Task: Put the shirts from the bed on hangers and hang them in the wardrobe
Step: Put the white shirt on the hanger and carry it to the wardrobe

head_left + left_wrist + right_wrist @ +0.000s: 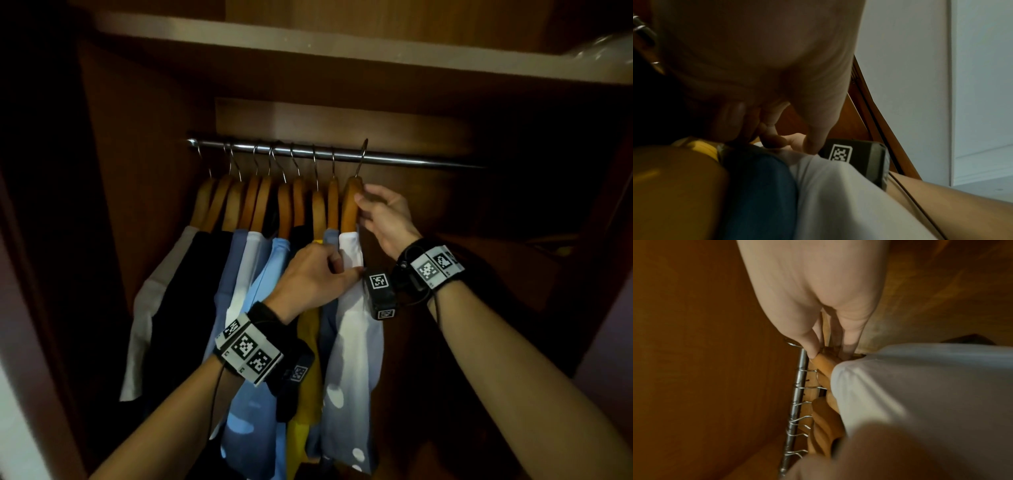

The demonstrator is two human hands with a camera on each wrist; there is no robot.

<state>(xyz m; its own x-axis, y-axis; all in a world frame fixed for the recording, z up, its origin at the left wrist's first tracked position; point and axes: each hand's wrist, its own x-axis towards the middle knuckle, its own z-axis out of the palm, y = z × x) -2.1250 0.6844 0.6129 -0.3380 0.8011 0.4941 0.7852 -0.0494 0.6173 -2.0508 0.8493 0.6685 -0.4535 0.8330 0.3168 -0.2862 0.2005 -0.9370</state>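
Note:
A white shirt hangs on a wooden hanger, the rightmost of the row. Its hook sits tilted over the metal rail of the wardrobe. My right hand grips the top of that hanger, thumb on one side and fingers on the other. Lower down, my left hand pinches the white shirt at its shoulder, its fingers curled in beside the blue-grey shirt. In the right wrist view the white shirt fills the lower right, with the rail beside it.
Several other shirts on wooden hangers fill the rail's left part, among them a black one, a light blue one and a yellow one. A shelf runs above. To the right of the white shirt the rail is bare.

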